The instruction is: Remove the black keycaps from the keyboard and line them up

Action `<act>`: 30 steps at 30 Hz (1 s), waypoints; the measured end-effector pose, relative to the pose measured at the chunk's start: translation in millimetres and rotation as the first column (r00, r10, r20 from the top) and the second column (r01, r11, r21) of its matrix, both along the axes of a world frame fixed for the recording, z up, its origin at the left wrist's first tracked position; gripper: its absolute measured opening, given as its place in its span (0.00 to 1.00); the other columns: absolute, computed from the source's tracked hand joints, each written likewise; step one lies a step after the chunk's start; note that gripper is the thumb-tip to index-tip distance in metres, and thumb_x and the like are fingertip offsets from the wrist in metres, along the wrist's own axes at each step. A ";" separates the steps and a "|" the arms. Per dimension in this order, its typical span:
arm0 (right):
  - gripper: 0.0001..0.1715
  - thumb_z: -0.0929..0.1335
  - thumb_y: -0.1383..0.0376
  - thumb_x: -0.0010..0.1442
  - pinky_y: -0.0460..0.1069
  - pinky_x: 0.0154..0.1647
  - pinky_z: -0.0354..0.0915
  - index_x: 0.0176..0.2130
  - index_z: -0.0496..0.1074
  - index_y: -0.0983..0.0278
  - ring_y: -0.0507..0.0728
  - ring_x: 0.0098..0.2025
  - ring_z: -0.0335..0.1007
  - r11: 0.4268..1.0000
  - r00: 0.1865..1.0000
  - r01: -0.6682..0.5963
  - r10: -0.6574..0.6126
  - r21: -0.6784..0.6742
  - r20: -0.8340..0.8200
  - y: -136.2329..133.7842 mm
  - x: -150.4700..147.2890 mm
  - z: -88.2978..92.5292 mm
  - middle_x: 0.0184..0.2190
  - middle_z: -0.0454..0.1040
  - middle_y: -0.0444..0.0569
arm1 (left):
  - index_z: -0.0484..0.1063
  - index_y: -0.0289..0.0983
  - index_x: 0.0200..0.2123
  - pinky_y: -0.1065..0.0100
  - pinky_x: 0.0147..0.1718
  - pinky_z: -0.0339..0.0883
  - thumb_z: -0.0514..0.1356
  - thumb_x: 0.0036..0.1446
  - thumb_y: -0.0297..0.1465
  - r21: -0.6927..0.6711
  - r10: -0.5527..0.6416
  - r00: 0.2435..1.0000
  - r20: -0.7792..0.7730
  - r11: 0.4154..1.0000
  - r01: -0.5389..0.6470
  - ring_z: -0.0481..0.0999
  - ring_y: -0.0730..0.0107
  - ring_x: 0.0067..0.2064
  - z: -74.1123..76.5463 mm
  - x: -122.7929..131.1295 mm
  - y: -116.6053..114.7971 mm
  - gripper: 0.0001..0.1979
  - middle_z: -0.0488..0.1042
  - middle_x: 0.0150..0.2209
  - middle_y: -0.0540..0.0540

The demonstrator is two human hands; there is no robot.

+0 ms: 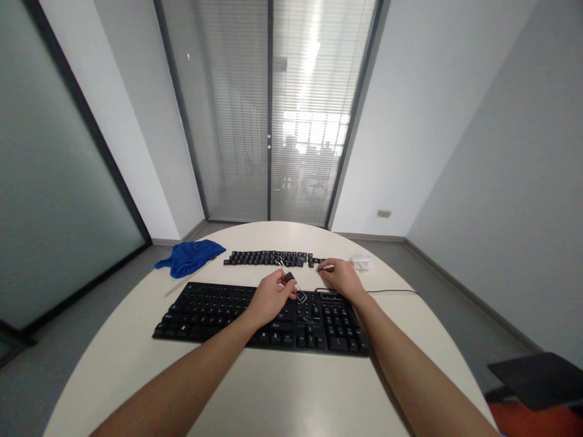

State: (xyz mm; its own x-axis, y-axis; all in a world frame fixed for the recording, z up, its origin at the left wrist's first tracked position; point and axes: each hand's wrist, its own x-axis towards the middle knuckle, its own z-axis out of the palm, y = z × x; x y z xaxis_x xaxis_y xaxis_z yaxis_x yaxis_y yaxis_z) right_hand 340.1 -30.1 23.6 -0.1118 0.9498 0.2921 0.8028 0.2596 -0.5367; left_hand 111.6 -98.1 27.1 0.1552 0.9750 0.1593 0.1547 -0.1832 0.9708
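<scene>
My left hand (272,296) is closed on a keycap puller (289,277), which has a black middle and wire loops at both ends. It hangs over the right-middle part of a black keyboard (207,309). Beyond the keyboard, loose black keycaps (259,258) lie in rows on the table. At the right end of these rows, my right hand (339,276) pinches a small black keycap (320,269) at the tabletop. Its fingers partly hide that piece. Some keys near the keyboard's middle right look taken off.
A blue cloth (194,255) lies at the left, with a thin pale stick (182,284) beside it. White crumpled tissue (361,262) sits right of my right hand. The keyboard's cable (392,291) runs off the right edge of the round white table (291,394).
</scene>
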 end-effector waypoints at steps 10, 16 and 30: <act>0.16 0.70 0.68 0.51 0.48 0.44 0.68 0.42 0.78 0.62 0.58 0.38 0.77 1.000 1.000 -0.005 0.005 -0.014 0.025 -3.4 -5.0 2.9 0.37 0.81 0.50 | 0.67 0.35 0.31 0.70 0.30 0.70 0.61 0.56 0.38 -0.010 -0.008 1.000 -0.007 1.000 0.007 0.80 0.66 0.29 -0.2 -0.8 -0.4 0.12 0.78 0.30 0.44; 0.16 0.68 0.64 0.55 0.49 0.44 0.67 0.43 0.79 0.65 0.59 0.39 0.77 1.000 0.998 0.011 -0.011 -0.004 0.059 -7.3 -8.6 5.9 0.36 0.81 0.53 | 0.67 0.35 0.31 0.69 0.32 0.70 0.60 0.57 0.37 -0.013 -0.012 1.000 -0.025 1.000 0.012 0.80 0.67 0.30 3.4 -0.5 -2.0 0.11 0.78 0.31 0.44; 0.13 0.67 0.73 0.54 0.46 0.48 0.66 0.34 0.81 0.63 0.56 0.42 0.76 0.996 0.992 -0.065 0.058 0.055 0.116 5.0 -0.6 -6.9 0.38 0.81 0.48 | 0.67 0.35 0.31 0.69 0.33 0.70 0.60 0.57 0.37 -0.019 -0.019 0.999 -0.031 1.000 0.019 0.80 0.67 0.30 2.2 -0.4 -1.8 0.11 0.78 0.31 0.44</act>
